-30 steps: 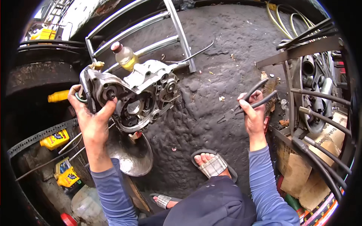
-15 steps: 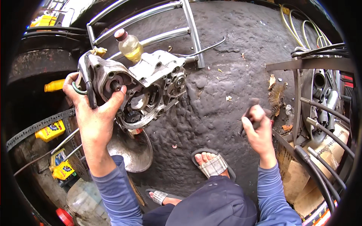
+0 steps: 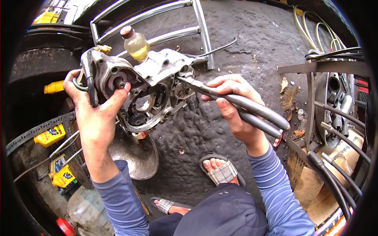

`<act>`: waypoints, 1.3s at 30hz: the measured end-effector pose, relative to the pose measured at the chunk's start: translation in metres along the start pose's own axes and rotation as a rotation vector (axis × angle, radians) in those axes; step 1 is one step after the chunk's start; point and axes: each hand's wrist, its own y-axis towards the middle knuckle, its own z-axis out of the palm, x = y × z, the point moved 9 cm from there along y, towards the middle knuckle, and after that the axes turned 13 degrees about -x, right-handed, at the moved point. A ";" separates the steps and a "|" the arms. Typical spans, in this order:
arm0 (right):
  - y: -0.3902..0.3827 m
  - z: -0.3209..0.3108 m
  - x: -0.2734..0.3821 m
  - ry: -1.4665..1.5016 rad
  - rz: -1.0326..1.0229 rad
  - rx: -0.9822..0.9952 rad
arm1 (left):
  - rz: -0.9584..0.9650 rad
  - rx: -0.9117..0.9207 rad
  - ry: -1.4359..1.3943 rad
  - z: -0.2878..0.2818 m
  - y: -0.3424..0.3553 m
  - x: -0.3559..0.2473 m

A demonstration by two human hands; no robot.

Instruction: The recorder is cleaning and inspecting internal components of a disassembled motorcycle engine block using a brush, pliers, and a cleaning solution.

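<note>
My left hand (image 3: 95, 124) grips the left end of a grey metal engine crankcase (image 3: 158, 71), its thumb pressed near a splined shaft (image 3: 118, 82) inside the casing. A dark hose piece (image 3: 91, 88) lies along that end by the fingers. In my right hand (image 3: 241, 118) is a pair of pliers (image 3: 258, 108) with long dark handles. Their jaws reach the round bearing seat area at the casing's right end; whether they clamp anything there I cannot make out. Below the casing sits a metal bowl (image 3: 147, 159), partly hidden by my left arm.
Behind the casing stand a bottle of yellow liquid (image 3: 138, 47) and a chrome tube frame (image 3: 202, 33). Yellow oil bottles (image 3: 50, 135) and a clear jug (image 3: 84, 210) are at left. A metal rack (image 3: 311, 106) with rods and a cardboard box (image 3: 338, 161) line the right.
My right hand has moved left and up from beside the rack, bringing the pliers' jaws to the casing's right end. The left hand keeps its hold on the casing with hardly any shift.
</note>
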 end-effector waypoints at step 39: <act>-0.027 -0.006 0.000 -0.056 -0.096 -0.161 | 0.035 0.005 -0.006 -0.001 -0.008 0.002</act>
